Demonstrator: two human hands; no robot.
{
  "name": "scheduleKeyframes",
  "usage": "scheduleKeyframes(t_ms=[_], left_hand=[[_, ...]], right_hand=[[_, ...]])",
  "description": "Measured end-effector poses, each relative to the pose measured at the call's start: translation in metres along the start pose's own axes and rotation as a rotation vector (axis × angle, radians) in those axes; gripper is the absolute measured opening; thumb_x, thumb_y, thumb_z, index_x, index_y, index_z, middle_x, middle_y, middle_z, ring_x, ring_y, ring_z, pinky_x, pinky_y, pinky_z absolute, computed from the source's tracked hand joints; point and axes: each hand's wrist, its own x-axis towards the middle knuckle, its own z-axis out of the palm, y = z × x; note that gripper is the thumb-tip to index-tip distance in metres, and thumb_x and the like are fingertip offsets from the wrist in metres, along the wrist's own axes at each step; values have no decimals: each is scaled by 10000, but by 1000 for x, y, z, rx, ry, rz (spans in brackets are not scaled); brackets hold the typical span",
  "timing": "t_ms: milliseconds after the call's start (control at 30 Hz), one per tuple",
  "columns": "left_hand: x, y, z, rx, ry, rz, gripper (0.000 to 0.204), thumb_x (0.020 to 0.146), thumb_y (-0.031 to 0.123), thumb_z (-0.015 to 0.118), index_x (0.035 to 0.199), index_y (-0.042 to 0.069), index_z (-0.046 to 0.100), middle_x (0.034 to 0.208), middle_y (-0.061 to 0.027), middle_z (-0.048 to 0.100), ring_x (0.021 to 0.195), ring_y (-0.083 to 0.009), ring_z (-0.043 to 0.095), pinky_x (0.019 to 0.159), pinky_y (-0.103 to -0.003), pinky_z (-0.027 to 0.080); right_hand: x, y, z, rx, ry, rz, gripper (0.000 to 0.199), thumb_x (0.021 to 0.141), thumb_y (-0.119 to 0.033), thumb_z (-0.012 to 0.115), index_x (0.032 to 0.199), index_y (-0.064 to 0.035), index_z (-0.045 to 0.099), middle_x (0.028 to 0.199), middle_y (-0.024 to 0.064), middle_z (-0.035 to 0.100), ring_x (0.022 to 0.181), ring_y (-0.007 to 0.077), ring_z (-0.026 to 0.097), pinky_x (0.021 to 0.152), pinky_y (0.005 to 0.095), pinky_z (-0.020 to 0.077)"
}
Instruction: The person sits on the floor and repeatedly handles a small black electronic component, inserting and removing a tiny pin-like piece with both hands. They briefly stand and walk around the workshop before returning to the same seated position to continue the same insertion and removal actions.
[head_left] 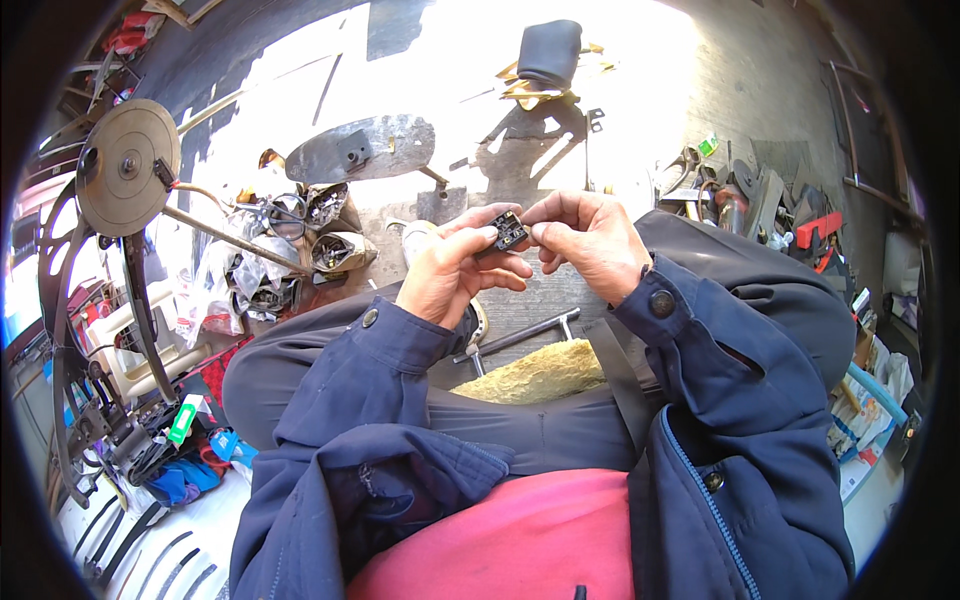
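In front of me, a small black square part with metal contacts [509, 231], perhaps an electrical fitting, is pinched between the thumb and fingers of my left hand [450, 265]. Its recessed side faces up. My right hand [603, 250] is right beside it, thumb and forefinger pressed together at the part's right edge. Whatever those fingertips hold, if anything, is too small to make out. Below both hands, a yellowish, rough-edged pad [535, 373] and a metal T-shaped bar [520, 333] lie between my legs.
A large round disc on a stand [128, 168] rises at the left. Bags of small parts [340, 252] sit beyond my left knee. Ahead are an oval metal plate [385, 147] and a black-padded stool [550, 53]. Tools and a red-handled item [820, 229] lie heaped at the right.
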Motion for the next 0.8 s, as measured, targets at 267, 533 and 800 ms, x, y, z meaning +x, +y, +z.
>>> scheduleKeyframes(t_ms=[267,533,800], left_hand=[[2,-3,-2,-6,-22,20,515,972,183,589,1435,-21,496,1196,-198,697,952,-269,747,867,-392,606],[3,-3,0,-3,-19,26,511,960,147,583,1432,-31,502,1180,-206,703,941,-282,753,852,-395,618],[2,-4,6,-14,8,3,476,987,153,538,1423,-35,495,1144,-209,678,913,-282,744,819,-395,613]], right_hand=[[0,-2,0,-30,2,11,148,951,-61,618,1044,35,683,893,66,696,723,97,633,685,267,571],[1,1,-2,-2,1,5,155,933,-78,643,1016,48,682,882,80,700,717,94,637,654,247,561],[3,6,-5,31,1,30,162,944,-85,635,1041,40,671,906,85,707,715,91,627,667,256,564]])
